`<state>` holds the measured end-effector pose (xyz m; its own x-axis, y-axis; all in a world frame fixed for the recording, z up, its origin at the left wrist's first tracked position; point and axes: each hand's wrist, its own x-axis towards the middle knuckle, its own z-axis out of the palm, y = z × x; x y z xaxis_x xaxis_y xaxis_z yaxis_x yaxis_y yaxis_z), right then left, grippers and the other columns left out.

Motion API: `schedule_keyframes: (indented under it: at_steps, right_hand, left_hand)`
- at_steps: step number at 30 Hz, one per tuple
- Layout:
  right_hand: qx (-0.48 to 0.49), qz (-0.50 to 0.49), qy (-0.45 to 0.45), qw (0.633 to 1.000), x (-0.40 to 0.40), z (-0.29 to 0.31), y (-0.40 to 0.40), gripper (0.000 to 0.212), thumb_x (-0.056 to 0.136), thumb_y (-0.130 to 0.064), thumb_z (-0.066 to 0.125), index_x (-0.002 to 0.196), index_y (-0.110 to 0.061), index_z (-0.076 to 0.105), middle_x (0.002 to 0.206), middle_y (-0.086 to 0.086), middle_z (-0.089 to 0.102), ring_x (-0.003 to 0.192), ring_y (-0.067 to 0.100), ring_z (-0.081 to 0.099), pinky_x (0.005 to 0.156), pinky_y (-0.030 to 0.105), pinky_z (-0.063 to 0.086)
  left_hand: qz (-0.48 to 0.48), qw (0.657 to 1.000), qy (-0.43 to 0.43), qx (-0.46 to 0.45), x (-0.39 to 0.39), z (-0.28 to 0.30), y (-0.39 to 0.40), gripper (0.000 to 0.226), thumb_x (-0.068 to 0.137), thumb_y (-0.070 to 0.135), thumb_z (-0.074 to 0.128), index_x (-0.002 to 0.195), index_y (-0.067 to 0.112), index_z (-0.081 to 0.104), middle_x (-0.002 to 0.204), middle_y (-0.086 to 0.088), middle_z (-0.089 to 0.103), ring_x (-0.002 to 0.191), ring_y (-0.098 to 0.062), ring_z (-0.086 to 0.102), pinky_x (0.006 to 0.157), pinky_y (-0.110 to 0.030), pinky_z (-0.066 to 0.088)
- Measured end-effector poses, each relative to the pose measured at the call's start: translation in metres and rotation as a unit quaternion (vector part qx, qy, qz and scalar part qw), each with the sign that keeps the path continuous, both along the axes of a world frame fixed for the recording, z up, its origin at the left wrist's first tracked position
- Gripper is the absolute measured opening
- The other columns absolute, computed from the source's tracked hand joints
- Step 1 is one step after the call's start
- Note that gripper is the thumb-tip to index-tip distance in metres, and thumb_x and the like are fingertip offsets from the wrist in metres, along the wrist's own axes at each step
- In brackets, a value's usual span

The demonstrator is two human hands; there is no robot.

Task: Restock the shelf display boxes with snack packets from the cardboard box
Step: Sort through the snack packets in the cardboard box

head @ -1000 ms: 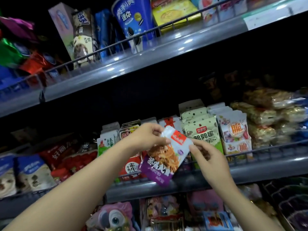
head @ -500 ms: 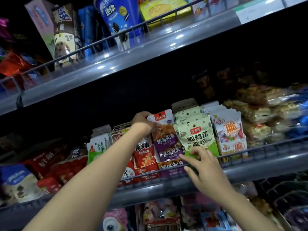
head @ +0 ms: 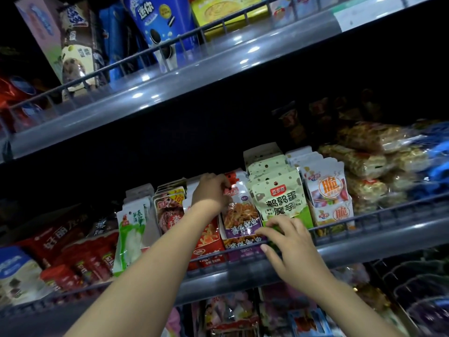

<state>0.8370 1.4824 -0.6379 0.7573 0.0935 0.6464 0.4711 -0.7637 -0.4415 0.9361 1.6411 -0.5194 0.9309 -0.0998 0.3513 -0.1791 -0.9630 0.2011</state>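
While the purple packet (head: 239,212) stands upright in its display box (head: 243,249) on the middle shelf (head: 379,242), the left hand (head: 211,193) pinches its top left corner, fingers curled over the glossy white header. The packet is a flat, shiny plastic pouch with a clear window showing orange strips above a purple band. It sits at the front of a row of like pouches, between a red packet (head: 209,237) on its left and a pale green packet (head: 279,203) on its right. The right hand (head: 289,246) lies low at the front, fingers spread and nearly straight, their tips touching the lower edge of the purple packet and the green one's base; that grip is loose, clamped on nothing.

The display box is thin card with a purple front lip, set just behind the shelf's wire rail (head: 388,215). Further right stand white packets (head: 328,190) with orange print, then crinkled clear bags (head: 364,161) of golden snacks. To the left are a green-and-white pouch (head: 131,229) and red bags (head: 73,249). The shelf edge is smooth grey and faintly glossy. On the top shelf (head: 218,62), a tall blue cup (head: 160,27) and upright boxes (head: 77,45) lean behind another rail.
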Motion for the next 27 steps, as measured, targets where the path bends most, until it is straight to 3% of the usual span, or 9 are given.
schedule_keyframes:
  at_steps: [5, 12, 16, 20, 25, 27]
  right_hand:
    - [-0.015, 0.008, 0.011, 1.000, -0.001, -0.001, 0.000, 0.038, 0.082, -0.044, 0.040, 0.109, -0.030, 0.063, 0.110, -0.013, 0.045, 0.096, 0.014, 0.045, 0.084, 0.027, 0.037]
    - [-0.027, 0.036, 0.048, 0.998, -0.006, 0.001, -0.001, 0.049, 0.086, -0.044, 0.036, 0.133, -0.033, 0.048, 0.127, -0.012, 0.038, 0.117, 0.014, 0.030, 0.098, 0.023, 0.020]
    - [-0.015, 0.025, 0.035, 0.999, -0.007, -0.003, 0.001, 0.045, 0.089, -0.042, 0.042, 0.131, -0.029, 0.052, 0.122, -0.009, 0.045, 0.113, 0.013, 0.032, 0.097, 0.027, 0.024]
    - [0.020, 0.011, -0.001, 1.000, -0.013, -0.007, 0.006, 0.048, 0.085, -0.042, 0.038, 0.122, -0.023, 0.060, 0.110, -0.005, 0.053, 0.105, 0.011, 0.036, 0.088, 0.031, 0.032]
    - [0.083, 0.005, -0.008, 0.996, -0.035, -0.014, 0.013, 0.035, 0.089, -0.033, 0.048, 0.117, -0.017, 0.063, 0.105, -0.002, 0.056, 0.102, 0.012, 0.040, 0.087, 0.027, 0.034]
    - [0.088, 0.003, 0.016, 0.996, -0.049, -0.024, 0.016, 0.028, 0.091, -0.027, 0.055, 0.116, -0.016, 0.063, 0.106, -0.002, 0.056, 0.105, 0.014, 0.044, 0.086, 0.023, 0.033]
  left_hand:
    - [0.009, 1.000, -0.013, 0.027, 0.001, -0.009, -0.003, 0.053, 0.076, 0.029, 0.076, 0.124, 0.021, 0.053, 0.130, -0.004, 0.044, 0.130, -0.022, 0.032, 0.099, -0.034, 0.038]
    - [-0.003, 0.999, -0.037, 0.029, -0.001, -0.019, -0.002, 0.055, 0.078, 0.032, 0.074, 0.127, 0.022, 0.051, 0.131, -0.004, 0.046, 0.127, -0.023, 0.033, 0.102, -0.032, 0.033]
    - [-0.028, 0.995, -0.071, -0.062, -0.014, -0.024, -0.001, 0.052, 0.082, 0.033, 0.069, 0.129, 0.022, 0.050, 0.131, -0.003, 0.045, 0.126, -0.022, 0.034, 0.102, -0.032, 0.030]
    - [-0.079, 0.981, -0.129, -0.124, -0.050, -0.037, -0.001, 0.036, 0.085, 0.028, 0.066, 0.119, 0.019, 0.058, 0.120, -0.001, 0.053, 0.120, -0.015, 0.040, 0.093, -0.021, 0.030]
    - [-0.105, 0.956, -0.121, -0.247, -0.116, -0.067, 0.000, 0.022, 0.088, 0.026, 0.063, 0.110, 0.027, 0.061, 0.109, 0.013, 0.055, 0.108, -0.001, 0.044, 0.088, -0.004, 0.030]
    - [-0.098, 0.942, -0.108, -0.303, -0.142, -0.089, 0.000, 0.017, 0.089, 0.024, 0.061, 0.104, 0.032, 0.060, 0.106, 0.015, 0.056, 0.106, -0.002, 0.049, 0.090, -0.009, 0.036]
